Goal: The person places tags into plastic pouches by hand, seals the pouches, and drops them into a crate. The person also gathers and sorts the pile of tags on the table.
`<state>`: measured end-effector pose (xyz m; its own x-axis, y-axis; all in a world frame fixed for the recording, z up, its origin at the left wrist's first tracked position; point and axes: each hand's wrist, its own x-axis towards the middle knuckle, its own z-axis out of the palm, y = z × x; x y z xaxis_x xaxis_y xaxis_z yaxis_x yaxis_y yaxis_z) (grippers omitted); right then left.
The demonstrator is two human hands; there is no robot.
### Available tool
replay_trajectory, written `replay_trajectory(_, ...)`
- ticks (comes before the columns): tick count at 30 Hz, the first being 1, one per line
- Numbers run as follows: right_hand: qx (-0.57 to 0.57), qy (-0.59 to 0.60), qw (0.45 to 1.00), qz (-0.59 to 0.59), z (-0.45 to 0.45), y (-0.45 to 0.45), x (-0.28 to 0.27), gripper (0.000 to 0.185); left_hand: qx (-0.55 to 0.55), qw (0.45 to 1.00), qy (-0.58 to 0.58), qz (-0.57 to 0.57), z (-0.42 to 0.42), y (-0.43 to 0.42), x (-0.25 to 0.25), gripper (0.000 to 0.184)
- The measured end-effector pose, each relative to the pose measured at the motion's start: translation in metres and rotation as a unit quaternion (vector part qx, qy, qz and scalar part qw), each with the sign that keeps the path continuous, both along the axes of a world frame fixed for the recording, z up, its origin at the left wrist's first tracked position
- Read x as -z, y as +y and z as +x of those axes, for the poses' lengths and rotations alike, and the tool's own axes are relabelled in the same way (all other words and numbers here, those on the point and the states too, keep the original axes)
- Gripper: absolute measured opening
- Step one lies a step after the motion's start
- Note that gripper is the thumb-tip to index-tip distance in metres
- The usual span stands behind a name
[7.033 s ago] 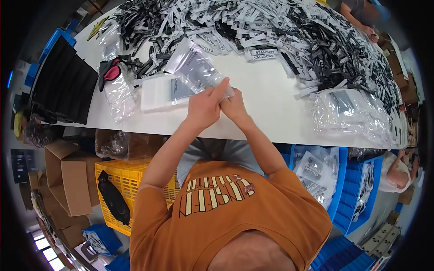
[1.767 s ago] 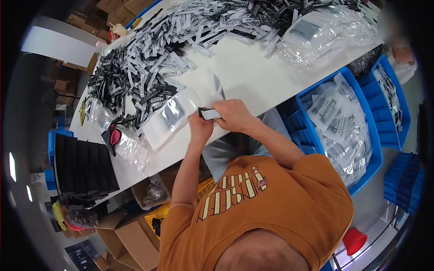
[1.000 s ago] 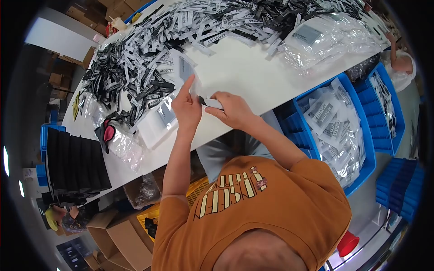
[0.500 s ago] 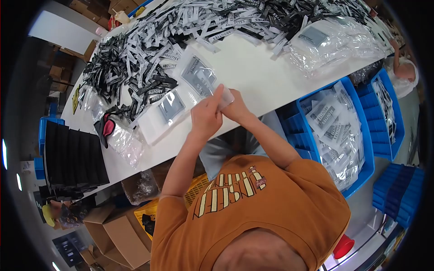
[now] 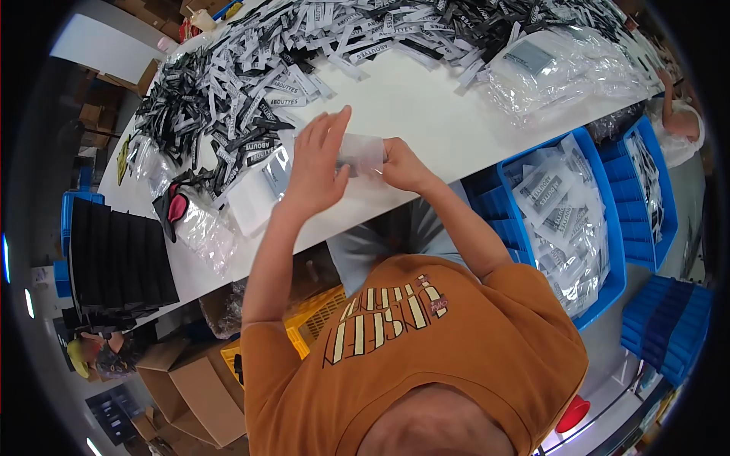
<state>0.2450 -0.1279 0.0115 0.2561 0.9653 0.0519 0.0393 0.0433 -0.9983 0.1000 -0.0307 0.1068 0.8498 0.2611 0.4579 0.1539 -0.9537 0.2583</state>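
Observation:
My right hand (image 5: 407, 165) pinches one end of a clear plastic bag (image 5: 365, 152) above the table's near edge. My left hand (image 5: 318, 161) is open, its fingers stretched out and together, over the bag's other end. It hides part of the bag, and I cannot tell whether its palm touches it. Just left of that hand lies a stack of clear bags (image 5: 251, 204) with a grey printed panel, partly covered by the hand and wrist. Beyond the hands, black and white printed strips (image 5: 285, 101) are heaped on the white table (image 5: 411, 99).
Clear bags (image 5: 566, 76) are piled at the table's right. A blue bin (image 5: 617, 258) of filled bags stands by my right arm, with another blue bin (image 5: 669, 228) beyond. Black trays (image 5: 122, 254) and a cardboard box (image 5: 205, 395) are left. Another person (image 5: 680, 125) is far right.
My left hand has opened and moved left and up, away from my right hand. The bag has turned from upright to lying across between the hands. My right hand has shifted slightly right.

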Motion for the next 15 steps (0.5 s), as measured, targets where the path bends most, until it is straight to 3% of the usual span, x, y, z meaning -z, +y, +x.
replay_trajectory(2,-0.016,-0.046,0.999,0.015,0.000,0.001,-0.003,0.017,0.020,0.999,0.040,0.010,-0.001,0.010,-0.014,0.064)
replay_trajectory(3,-0.024,-0.068,0.997,0.024,0.000,0.000,-0.006,0.018,0.014,0.991,0.085,-0.100,-0.004,0.017,-0.015,0.056)
replay_trajectory(4,-0.026,0.012,1.000,0.008,0.000,-0.001,-0.011,0.020,0.010,0.970,0.128,-0.207,-0.006,0.022,-0.016,0.048)
replay_trajectory(5,-0.028,0.091,0.995,-0.008,0.002,-0.004,-0.016,0.022,0.012,0.972,0.041,-0.231,-0.006,0.026,-0.007,0.024)
replay_trajectory(6,-0.029,0.169,0.985,-0.024,0.004,-0.007,-0.021,0.024,-0.016,0.962,0.067,-0.264,-0.008,0.029,-0.006,0.020)
replay_trajectory(9,-0.024,0.133,0.991,0.014,0.001,-0.010,-0.029,0.028,-0.066,0.920,0.112,-0.368,-0.012,0.035,0.002,0.013)
replay_trajectory(12,0.014,-0.092,0.995,0.037,-0.002,-0.008,-0.034,0.030,-0.042,0.884,0.116,-0.450,-0.012,0.028,0.011,0.016)
replay_trajectory(15,0.004,-0.085,0.996,0.027,-0.003,-0.006,-0.038,0.030,-0.040,0.881,0.051,-0.468,-0.014,0.018,0.020,0.017)
